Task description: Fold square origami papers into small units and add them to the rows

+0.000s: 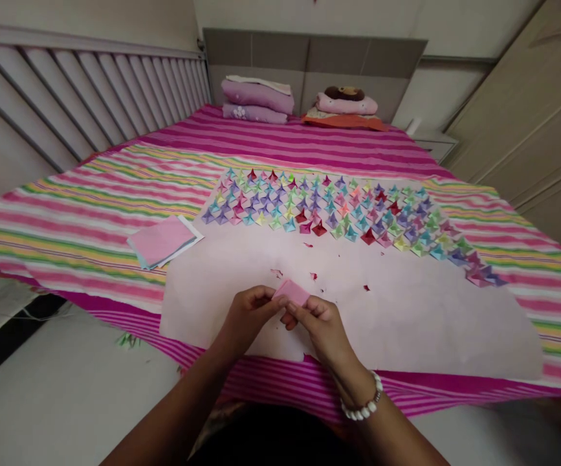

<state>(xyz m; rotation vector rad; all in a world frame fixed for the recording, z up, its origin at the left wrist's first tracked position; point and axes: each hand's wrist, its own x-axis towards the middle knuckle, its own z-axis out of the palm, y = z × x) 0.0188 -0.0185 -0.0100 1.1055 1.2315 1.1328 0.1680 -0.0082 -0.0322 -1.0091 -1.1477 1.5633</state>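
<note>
The left hand [255, 307] and right hand [319, 318] are both pinching a pink paper [292, 292] at six o'clock in the head view, over a pale sheet [430, 323]. From them, colourful folded pieces [319, 228] are spanning eleven to three o'clock; a paper stack [161, 241] is lying at ten.

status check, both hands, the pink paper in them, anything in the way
Left hand and right hand: both pinching folded pink paper. Paper: held over pale sheet. Dark red scrap beyond the hands, seemingly not obstructing.
</note>
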